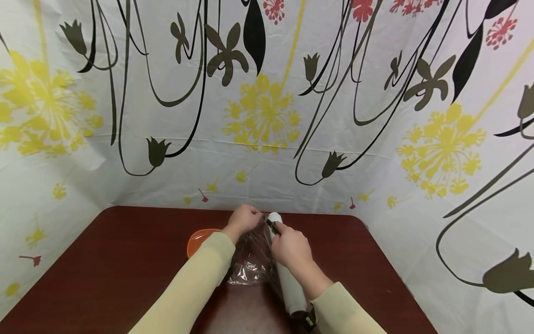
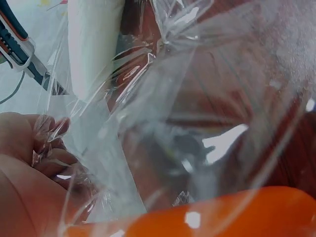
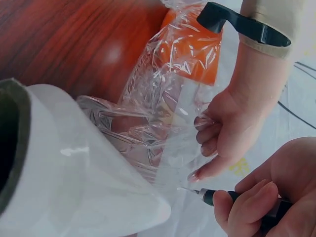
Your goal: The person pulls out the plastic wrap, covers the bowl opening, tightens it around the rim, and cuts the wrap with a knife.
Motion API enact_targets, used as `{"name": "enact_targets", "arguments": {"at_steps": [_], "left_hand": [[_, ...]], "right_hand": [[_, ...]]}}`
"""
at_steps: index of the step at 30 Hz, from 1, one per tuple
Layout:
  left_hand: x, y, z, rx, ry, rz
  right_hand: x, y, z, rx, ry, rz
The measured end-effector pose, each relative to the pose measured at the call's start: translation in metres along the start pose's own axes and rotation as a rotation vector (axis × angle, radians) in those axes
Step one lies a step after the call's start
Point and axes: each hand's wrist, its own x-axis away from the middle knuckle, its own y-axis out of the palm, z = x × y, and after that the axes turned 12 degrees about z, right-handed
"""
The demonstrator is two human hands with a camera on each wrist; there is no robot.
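Note:
A white roll of clear plastic wrap (image 1: 290,288) lies lengthwise on the table, its hollow end large in the right wrist view. From it, a crumpled sheet of film (image 1: 250,269) stretches leftward over part of an orange bowl (image 1: 199,241). My left hand (image 1: 243,219) grips a bunched edge of the film near the roll's far end, its fingers curled in. In my right hand (image 1: 290,243) is a utility knife (image 3: 215,197), whose thin blade points at the film between roll and left hand. Whether the blade touches the film, I cannot tell.
The dark red wooden table (image 1: 125,269) reaches back to a white patterned sheet (image 1: 267,181) hung behind and on both sides. A black strap (image 3: 247,24) circles the left wrist.

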Motion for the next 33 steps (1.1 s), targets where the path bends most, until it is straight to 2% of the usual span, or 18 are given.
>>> {"name": "enact_targets", "arguments": {"at_steps": [3, 5, 7, 10, 11, 14, 17, 19, 24, 30, 33], "left_hand": [[-0.030, 0.030, -0.033, 0.031, 0.103, 0.036], [-0.035, 0.033, -0.035, 0.053, 0.115, 0.023], [-0.030, 0.029, -0.028, 0.075, 0.128, 0.025], [-0.002, -0.001, 0.011, 0.100, 0.048, -0.011], [0.005, -0.005, 0.017, 0.095, 0.059, 0.004], [0.016, -0.013, 0.029, 0.096, 0.040, 0.006], [0.019, -0.013, 0.031, 0.102, 0.036, 0.003], [0.016, -0.011, 0.030, 0.124, 0.026, -0.009], [0.014, -0.011, 0.027, 0.167, 0.039, -0.034], [0.013, -0.012, 0.022, 0.085, 0.081, -0.026], [0.012, -0.012, 0.021, 0.062, 0.071, -0.021]], "right_hand": [[0.000, -0.006, 0.002, -0.009, 0.014, -0.011], [-0.001, -0.009, 0.003, -0.023, 0.023, -0.015], [-0.001, -0.013, 0.004, -0.029, 0.025, -0.005], [-0.003, -0.015, 0.007, -0.037, 0.014, 0.014], [-0.003, -0.016, 0.007, -0.043, 0.010, 0.020], [-0.003, -0.015, 0.008, -0.076, 0.007, 0.019], [-0.001, -0.013, 0.008, -0.119, 0.012, 0.010], [-0.001, -0.011, 0.008, -0.137, 0.010, 0.000], [-0.003, -0.001, 0.008, -0.142, 0.032, -0.037], [-0.006, 0.001, 0.017, -0.170, 0.068, -0.104], [-0.007, -0.006, 0.024, -0.218, 0.079, -0.125]]}}
